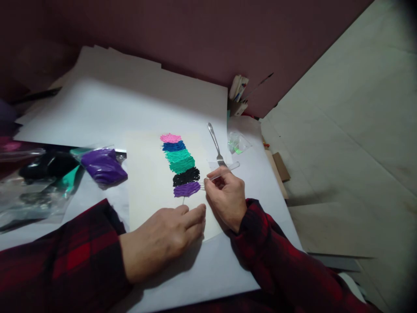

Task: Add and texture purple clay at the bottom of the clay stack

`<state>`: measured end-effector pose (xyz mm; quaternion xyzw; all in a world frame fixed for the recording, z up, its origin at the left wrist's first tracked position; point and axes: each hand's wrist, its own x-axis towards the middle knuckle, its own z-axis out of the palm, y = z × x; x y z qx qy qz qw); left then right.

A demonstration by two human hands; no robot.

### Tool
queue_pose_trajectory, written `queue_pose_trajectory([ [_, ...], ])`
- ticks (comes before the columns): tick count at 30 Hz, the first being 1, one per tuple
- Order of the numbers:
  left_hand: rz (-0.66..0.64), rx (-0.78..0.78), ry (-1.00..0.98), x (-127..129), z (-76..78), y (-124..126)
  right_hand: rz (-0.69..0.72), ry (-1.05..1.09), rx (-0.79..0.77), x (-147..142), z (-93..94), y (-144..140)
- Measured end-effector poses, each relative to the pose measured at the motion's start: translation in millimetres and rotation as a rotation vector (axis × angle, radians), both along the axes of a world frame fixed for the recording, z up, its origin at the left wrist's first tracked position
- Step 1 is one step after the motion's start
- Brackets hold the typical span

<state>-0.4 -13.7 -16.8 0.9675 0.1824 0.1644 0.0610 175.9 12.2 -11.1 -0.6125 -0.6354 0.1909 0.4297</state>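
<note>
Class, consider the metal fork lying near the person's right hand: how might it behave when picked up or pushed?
The fork would probably stay stiff, since it looks like solid metal. Its shiny surface suggests it could feel slightly slippery. Lying flat with a broad tined end, it would likely slide or swivel rather than roll.

Over the worktop (273, 187), a hand could pass above the white sheets (146, 91) along the far edge, down the bare cream sheet (146, 169) between the purple packet (104, 167) and the coloured bands (180, 163), or in from the near edge between left sleeve (74, 256) and right sleeve (276, 248). The metal fork (213, 139) and small clear bag (239, 141) obstruct the right side, the pen holder (236, 89) blocks the far right corner, and plastic bags (45, 169) crowd the left edge. The left hand (166, 232) and the right hand (228, 193) with its clear plastic fork (233, 165) hem in the bands' near end.
</note>
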Motion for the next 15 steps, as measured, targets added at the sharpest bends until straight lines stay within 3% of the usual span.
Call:
queue_pose_trajectory([
  [10,-0.012,-0.044,-0.008,-0.1,2.7,0.3,-0.060,0.211,0.000,0.4,-6.9,-4.1],
  [15,-0.013,-0.041,0.002,-0.8,0.9,0.4,-0.061,0.213,-0.018,0.4,-7.2,-3.6],
])
